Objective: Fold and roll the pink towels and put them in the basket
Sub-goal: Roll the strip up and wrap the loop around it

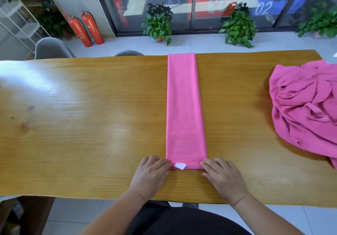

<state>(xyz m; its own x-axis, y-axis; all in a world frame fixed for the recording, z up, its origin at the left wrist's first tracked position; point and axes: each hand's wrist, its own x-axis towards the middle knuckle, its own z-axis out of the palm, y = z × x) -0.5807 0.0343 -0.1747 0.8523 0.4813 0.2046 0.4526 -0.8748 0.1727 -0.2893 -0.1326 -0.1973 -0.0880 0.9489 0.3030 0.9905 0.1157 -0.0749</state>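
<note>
Starting the roll from the near end is where this can drift: the folded towel (184, 107) is a long narrow strip running from the near edge of the desk (91, 116) to the far edge, and if one hand pushes ahead of the other the roll will likely cone to one side. A loose first turn would likely leave a slack core that sags once lifted. The white tag (180, 166) at the near hem could bunch inside it.

The left hand (151, 172) lies palm down at the near left corner, the right hand (222, 174) at the near right corner. Both sets of fingers are nearly flat and close together, tips on the turned hem, pressing rather than gripping. A crumpled pile of pink towels (306, 107) waits at the right. No basket is in view.
</note>
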